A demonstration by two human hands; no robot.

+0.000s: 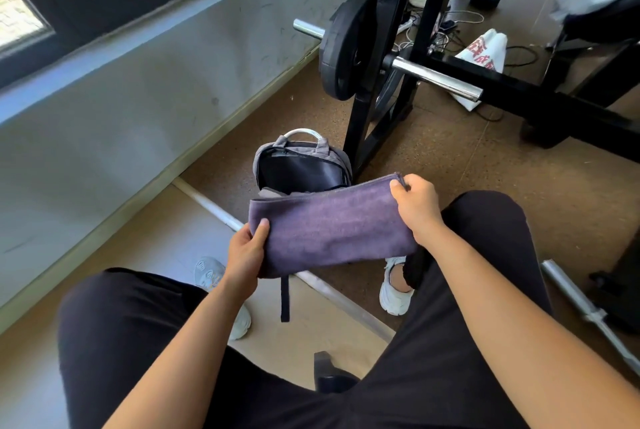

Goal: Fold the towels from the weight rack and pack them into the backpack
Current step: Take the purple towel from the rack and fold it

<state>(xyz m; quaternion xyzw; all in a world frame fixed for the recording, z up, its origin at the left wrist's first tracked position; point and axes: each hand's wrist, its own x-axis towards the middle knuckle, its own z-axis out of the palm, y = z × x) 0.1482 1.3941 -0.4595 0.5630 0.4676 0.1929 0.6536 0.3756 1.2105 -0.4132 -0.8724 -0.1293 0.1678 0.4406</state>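
Observation:
A purple towel (332, 227), folded into a long band, hangs in the air between my knees. My left hand (244, 255) grips its left end, thumb on top. My right hand (417, 203) pinches its upper right corner. Just behind the towel a grey backpack (301, 160) stands on the floor with its main compartment unzipped and its dark lining showing; the towel hides its lower part. A dark strap (285, 300) dangles below the towel. The black weight rack (388, 47) with a plate on a chrome bar stands right behind the backpack.
A chrome barbell (588, 310) lies on the floor at right and a pale bar (207, 203) crosses the floor at left. A white bag (481, 54) and cables lie behind the rack. The wall with a window is on the left. My white shoes flank the towel.

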